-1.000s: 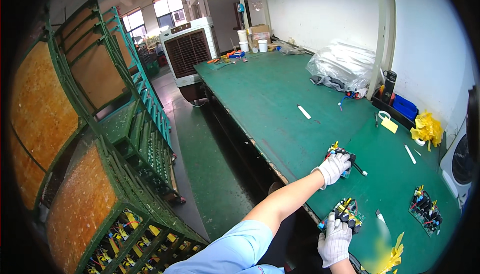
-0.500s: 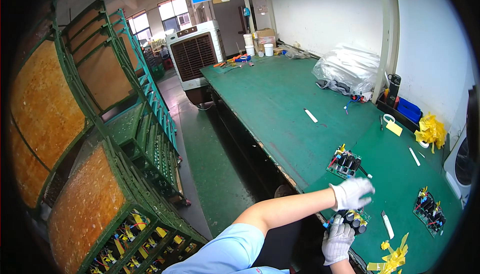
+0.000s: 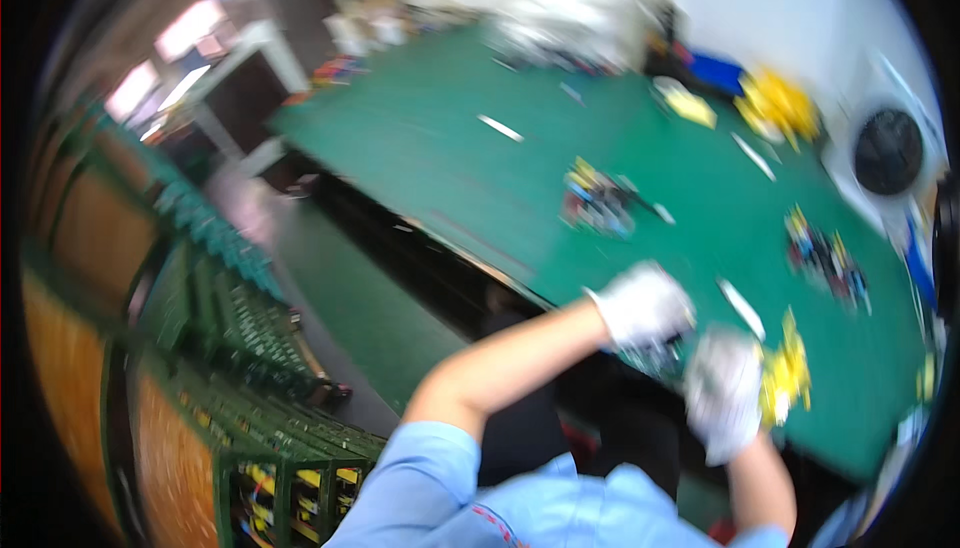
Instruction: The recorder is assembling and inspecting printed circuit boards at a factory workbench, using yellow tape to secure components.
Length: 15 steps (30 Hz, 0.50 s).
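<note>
The fingers of a worker's gloved left hand [image 3: 648, 306] are curled inward at the near edge of the green bench [image 3: 430, 158], but blur hides their tips, and whether they pinch anything cannot be told. The right hand [image 3: 722, 393], also in a white glove, is bent at the same edge, nearer the bench's right end; its fingers seem drawn together, though what they may grip is too smeared to tell. A circuit board [image 3: 652, 358], mostly hidden, shows at the bench's near edge, between the gloves and just below the left one; contact cannot be made out. Yellow tape [image 3: 788, 373] lies on the bench just beside the right hand, with a white strip [image 3: 742, 310] near it, farther in from the edge. A second board [image 3: 598, 200] sits inward on the bench beyond the left hand, a third board [image 3: 828, 256] toward the bench's right end. Along the bench's wall side are a clear plastic bundle [image 3: 562, 23], a blue tray [image 3: 718, 73] and a yellow heap [image 3: 778, 106]; a fan [image 3: 888, 153] stands at its right end. Small tools [image 3: 338, 70] gather at the bench's far end, a boxy cooler [image 3: 245, 98] just past it. Across the aisle from the bench's near edge, green racks [image 3: 270, 418] hold yellow-marked parts.
</note>
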Tool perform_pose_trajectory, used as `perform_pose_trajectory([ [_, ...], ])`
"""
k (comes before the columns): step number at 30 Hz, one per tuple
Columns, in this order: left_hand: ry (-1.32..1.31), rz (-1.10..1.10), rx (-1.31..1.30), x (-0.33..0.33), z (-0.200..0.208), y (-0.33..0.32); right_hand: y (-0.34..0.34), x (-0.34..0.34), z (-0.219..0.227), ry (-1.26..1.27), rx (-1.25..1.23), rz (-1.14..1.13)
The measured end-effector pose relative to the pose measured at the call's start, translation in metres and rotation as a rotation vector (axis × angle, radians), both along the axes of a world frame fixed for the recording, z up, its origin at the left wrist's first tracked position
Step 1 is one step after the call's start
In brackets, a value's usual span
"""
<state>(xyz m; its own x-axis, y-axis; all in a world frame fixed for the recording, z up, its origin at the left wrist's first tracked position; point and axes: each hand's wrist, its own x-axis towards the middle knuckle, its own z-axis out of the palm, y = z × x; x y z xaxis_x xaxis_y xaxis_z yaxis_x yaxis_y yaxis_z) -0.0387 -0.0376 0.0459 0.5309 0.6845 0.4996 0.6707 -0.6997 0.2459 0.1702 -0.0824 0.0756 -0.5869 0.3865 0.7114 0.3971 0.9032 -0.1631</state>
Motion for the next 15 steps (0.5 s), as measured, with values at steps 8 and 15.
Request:
perform_pose_trajectory([
  [8, -0.809, 0.171, -0.712, -0.026, 0.039, -0.003, 0.131, 0.03, -0.016, -0.684, -0.548, -0.658],
  [15, -0.118, 0.191, -0.471, 0.015, 0.04, -0.044, 0.142, 0.024, -0.049, -0.891, -0.562, -0.704],
])
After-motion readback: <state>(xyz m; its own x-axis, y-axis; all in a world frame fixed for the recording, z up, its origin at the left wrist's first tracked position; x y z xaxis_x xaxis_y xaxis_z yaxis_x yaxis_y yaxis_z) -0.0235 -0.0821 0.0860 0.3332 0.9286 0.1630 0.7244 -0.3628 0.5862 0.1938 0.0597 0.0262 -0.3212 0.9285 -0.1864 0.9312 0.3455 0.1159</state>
